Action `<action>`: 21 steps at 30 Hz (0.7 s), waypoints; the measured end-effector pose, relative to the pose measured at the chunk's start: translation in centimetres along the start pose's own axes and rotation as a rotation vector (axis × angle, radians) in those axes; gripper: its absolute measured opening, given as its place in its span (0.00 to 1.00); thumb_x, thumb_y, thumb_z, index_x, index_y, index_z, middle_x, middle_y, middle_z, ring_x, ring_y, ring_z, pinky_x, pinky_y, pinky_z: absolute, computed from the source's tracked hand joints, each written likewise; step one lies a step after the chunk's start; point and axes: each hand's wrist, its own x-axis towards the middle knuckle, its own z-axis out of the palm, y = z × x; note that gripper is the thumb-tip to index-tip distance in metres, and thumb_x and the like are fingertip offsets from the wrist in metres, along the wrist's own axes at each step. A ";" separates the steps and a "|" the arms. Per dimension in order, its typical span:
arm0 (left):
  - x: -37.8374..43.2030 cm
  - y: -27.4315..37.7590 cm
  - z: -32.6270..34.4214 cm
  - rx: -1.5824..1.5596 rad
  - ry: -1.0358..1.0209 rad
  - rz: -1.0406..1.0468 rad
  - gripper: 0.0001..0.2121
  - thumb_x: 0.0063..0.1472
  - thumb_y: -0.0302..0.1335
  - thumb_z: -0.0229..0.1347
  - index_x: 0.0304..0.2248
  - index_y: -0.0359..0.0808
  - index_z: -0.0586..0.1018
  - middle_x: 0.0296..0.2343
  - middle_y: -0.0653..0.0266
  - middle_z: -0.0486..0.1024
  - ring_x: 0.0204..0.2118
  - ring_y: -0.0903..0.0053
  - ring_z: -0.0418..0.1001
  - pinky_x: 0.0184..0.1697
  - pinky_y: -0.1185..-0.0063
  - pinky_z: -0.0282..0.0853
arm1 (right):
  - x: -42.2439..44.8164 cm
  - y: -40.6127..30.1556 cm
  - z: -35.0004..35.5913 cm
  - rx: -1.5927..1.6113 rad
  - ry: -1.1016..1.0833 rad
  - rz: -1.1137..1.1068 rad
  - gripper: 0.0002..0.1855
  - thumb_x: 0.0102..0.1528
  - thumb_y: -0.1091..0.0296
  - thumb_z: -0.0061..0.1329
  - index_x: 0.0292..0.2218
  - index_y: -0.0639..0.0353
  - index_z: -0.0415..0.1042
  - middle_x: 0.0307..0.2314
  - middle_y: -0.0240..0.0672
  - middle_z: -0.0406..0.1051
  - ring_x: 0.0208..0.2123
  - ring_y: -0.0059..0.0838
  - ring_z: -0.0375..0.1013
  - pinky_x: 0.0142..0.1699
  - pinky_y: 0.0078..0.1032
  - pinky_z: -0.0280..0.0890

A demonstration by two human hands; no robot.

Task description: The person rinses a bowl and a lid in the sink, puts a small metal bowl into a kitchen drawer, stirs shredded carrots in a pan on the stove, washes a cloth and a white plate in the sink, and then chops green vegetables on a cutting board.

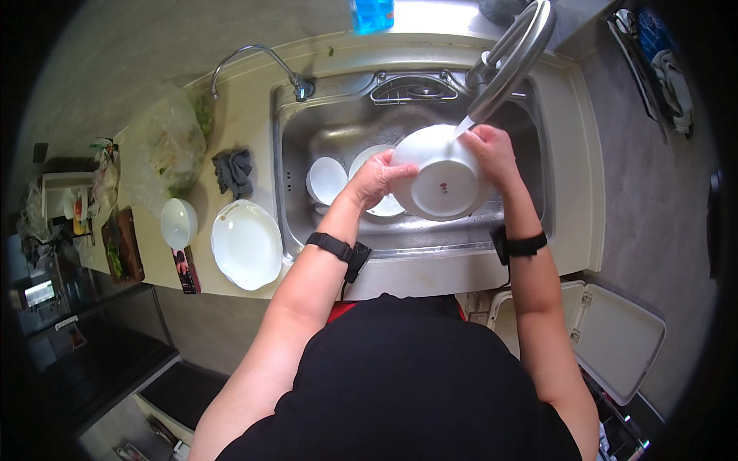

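Observation:
Between my two hands a white plate (421, 147) is tilted over the sink, its underside with a foot ring and a small red mark facing me. My left hand (377, 178) grips its left rim, thumb on the underside. At the upper right rim, my right hand (490, 152) holds on close to the faucet spout (490, 98), from which water runs onto the plate. Below, in the stainless steel sink (323, 230), lie a white bowl (327, 180) and a white plate (385, 206), the latter partly hidden by my left hand and the held plate.
Left of the sink are a scalloped white dish (247, 245), a grey cloth (233, 172), a white bowl (179, 223) on a box, and a plastic bag (167, 147) of greens. A thin curved tap (259, 49) rises behind. A blue bottle (373, 14) stands at the back.

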 end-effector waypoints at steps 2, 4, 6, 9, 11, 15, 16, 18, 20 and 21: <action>-0.8 0.4 1.0 -0.060 -0.021 -0.055 0.26 0.66 0.25 0.74 0.61 0.33 0.82 0.52 0.60 0.87 0.54 0.69 0.86 0.60 0.67 0.82 | 1.8 0.0 1.3 -0.169 0.021 -0.163 0.22 0.71 0.49 0.63 0.50 0.61 0.85 0.33 0.39 0.86 0.36 0.32 0.85 0.41 0.34 0.76; -1.9 0.2 1.2 -0.070 -0.061 -0.076 0.25 0.66 0.24 0.73 0.61 0.33 0.82 0.52 0.60 0.87 0.54 0.69 0.86 0.61 0.67 0.82 | 2.6 -1.0 4.1 -0.278 0.047 -0.235 0.22 0.71 0.46 0.61 0.50 0.58 0.85 0.33 0.40 0.85 0.36 0.41 0.85 0.42 0.40 0.76; -2.3 -1.0 1.3 -0.063 -0.104 -0.089 0.25 0.67 0.22 0.71 0.62 0.34 0.82 0.52 0.61 0.87 0.54 0.70 0.85 0.62 0.67 0.80 | 1.9 -2.4 8.2 -0.332 0.061 -0.252 0.23 0.70 0.44 0.60 0.49 0.55 0.86 0.35 0.40 0.85 0.37 0.47 0.85 0.44 0.44 0.76; -2.7 -3.4 2.4 0.045 0.030 0.100 0.22 0.68 0.20 0.69 0.60 0.33 0.83 0.51 0.64 0.87 0.54 0.73 0.84 0.63 0.70 0.78 | -2.4 -4.0 14.1 -0.798 0.134 -0.665 0.24 0.65 0.41 0.62 0.48 0.51 0.87 0.49 0.40 0.82 0.57 0.50 0.79 0.66 0.62 0.64; -3.1 -4.0 3.5 0.140 0.149 0.201 0.20 0.68 0.21 0.68 0.58 0.32 0.84 0.51 0.65 0.86 0.53 0.75 0.82 0.63 0.73 0.77 | -3.0 -4.2 15.1 -0.813 0.241 -0.819 0.22 0.63 0.43 0.64 0.48 0.50 0.87 0.54 0.40 0.80 0.61 0.51 0.77 0.72 0.67 0.57; -5.6 -2.9 2.6 0.184 0.052 -0.018 0.19 0.70 0.22 0.68 0.58 0.31 0.85 0.49 0.66 0.87 0.52 0.79 0.82 0.59 0.76 0.78 | -0.8 -2.8 12.3 -0.372 0.214 -0.525 0.25 0.67 0.41 0.61 0.53 0.52 0.86 0.52 0.40 0.82 0.59 0.48 0.78 0.69 0.48 0.66; -5.9 -2.8 3.1 0.164 0.055 0.067 0.18 0.69 0.23 0.70 0.57 0.31 0.86 0.48 0.66 0.88 0.50 0.79 0.83 0.58 0.77 0.78 | 0.6 -1.8 10.7 -0.141 0.201 -0.348 0.26 0.71 0.39 0.56 0.53 0.53 0.85 0.51 0.40 0.82 0.58 0.45 0.79 0.66 0.42 0.69; -6.6 -2.8 3.5 0.118 0.072 0.107 0.18 0.68 0.23 0.71 0.56 0.31 0.86 0.48 0.65 0.88 0.50 0.78 0.83 0.57 0.77 0.78 | 1.7 1.4 10.0 0.207 0.150 -0.100 0.28 0.75 0.38 0.50 0.54 0.53 0.85 0.51 0.40 0.81 0.56 0.40 0.79 0.63 0.38 0.71; -7.0 -3.5 3.1 0.043 0.073 0.156 0.18 0.69 0.23 0.71 0.56 0.31 0.86 0.49 0.65 0.88 0.51 0.77 0.84 0.58 0.75 0.78 | 2.0 4.4 10.9 0.538 0.168 0.159 0.32 0.78 0.36 0.44 0.58 0.57 0.81 0.50 0.39 0.81 0.55 0.35 0.78 0.60 0.35 0.72; -7.1 -4.4 2.7 0.016 0.074 0.173 0.18 0.69 0.22 0.71 0.56 0.31 0.86 0.49 0.65 0.88 0.51 0.77 0.84 0.59 0.75 0.78 | 2.0 5.4 11.4 0.647 0.176 0.245 0.33 0.79 0.36 0.43 0.60 0.58 0.79 0.50 0.39 0.81 0.55 0.33 0.78 0.60 0.35 0.73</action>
